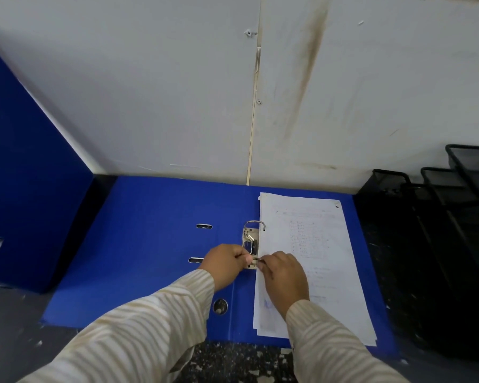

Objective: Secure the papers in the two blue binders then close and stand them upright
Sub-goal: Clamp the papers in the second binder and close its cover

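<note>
As my left hand (227, 262) and right hand (284, 275) pinch the clamp (249, 241) at frame centre, fingers curled, I judge it stiff. The papers (315, 244) look limp and light.

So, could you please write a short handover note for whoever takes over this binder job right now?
Left hand: pinches the near end of the lever-arch mechanism.
Right hand: fingertips at the punched edge of the papers beside that mechanism; its grip is unclear.
Open blue binder: lies flat, papers on its right half.
Standing blue binder: closed and upright at the left, apparently done.
Left to do: finish securing the papers, close the open binder, stand it upright.
</note>
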{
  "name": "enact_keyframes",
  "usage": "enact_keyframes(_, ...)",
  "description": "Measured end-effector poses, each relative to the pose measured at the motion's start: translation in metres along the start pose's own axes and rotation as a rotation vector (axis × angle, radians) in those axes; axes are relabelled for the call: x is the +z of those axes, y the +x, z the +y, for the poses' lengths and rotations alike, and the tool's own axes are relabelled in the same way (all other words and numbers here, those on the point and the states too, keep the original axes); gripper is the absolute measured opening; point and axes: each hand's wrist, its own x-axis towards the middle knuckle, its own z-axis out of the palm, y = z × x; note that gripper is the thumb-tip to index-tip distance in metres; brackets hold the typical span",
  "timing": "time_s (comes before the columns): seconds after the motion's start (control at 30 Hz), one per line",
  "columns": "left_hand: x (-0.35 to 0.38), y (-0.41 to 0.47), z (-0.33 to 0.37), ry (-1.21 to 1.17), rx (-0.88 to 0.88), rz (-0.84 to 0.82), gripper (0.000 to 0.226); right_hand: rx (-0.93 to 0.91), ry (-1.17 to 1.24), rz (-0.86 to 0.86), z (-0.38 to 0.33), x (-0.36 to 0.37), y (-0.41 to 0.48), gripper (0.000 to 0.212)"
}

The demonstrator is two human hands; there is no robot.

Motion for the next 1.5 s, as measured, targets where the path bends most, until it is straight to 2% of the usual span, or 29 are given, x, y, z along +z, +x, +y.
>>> enact_keyframes(0.23, -0.003, 0.0, 0.002, 0.045, 0.006, -0.024, 0.017, 0.042, 0.059, -0.043, -0.002, -0.003, 0.001, 0.027)
enact_keyframes(0.3, -0.005, 0.002, 0.003, 0.006, -0.012, -0.029, 0.01, 0.063, 0.147, -0.105, 0.001, -0.01, 0.007, 0.028)
enact_keyframes(0.33, -0.007, 0.003, 0.004, -0.022, -0.027, -0.036, 0.014, 0.098, 0.223, -0.117, 0.003, -0.014, 0.01, 0.029)
enact_keyframes(0.4, -0.01, 0.005, 0.009, -0.049, -0.042, -0.066, 0.043, 0.195, 0.362, -0.074, 0.004, -0.02, 0.019, 0.03)
enact_keyframes(0.5, -0.012, 0.012, 0.018, 0.037, -0.017, -0.075, 0.092, 0.271, 0.432, -0.027, -0.002, -0.021, 0.04, 0.034)
enact_keyframes(0.6, -0.017, 0.016, 0.026, 0.159, 0.023, -0.095, 0.107, 0.291, 0.385, -0.144, -0.007, -0.018, 0.058, 0.04)
enact_keyframes(0.67, -0.02, 0.019, 0.028, 0.211, 0.072, -0.148, 0.104, 0.275, 0.325, -0.213, -0.006, -0.017, 0.065, 0.043)
enact_keyframes(0.8, -0.024, 0.022, 0.026, 0.259, 0.11, -0.222, 0.095, 0.282, 0.307, -0.232, -0.004, -0.018, 0.071, 0.043)
enact_keyframes(1.07, -0.026, 0.026, 0.03, 0.381, 0.151, -0.22, 0.091, 0.243, 0.29, -0.167, -0.003, -0.019, 0.078, 0.024)
enact_keyframes(1.37, -0.028, 0.026, 0.033, 0.436, 0.157, -0.206, 0.089, 0.224, 0.197, -0.123, -0.002, -0.014, 0.083, 0.031)
enact_keyframes(1.5, -0.026, 0.028, 0.04, 0.584, 0.171, -0.195, 0.078, 0.233, 0.21, -0.104, -0.002, -0.011, 0.082, 0.032)
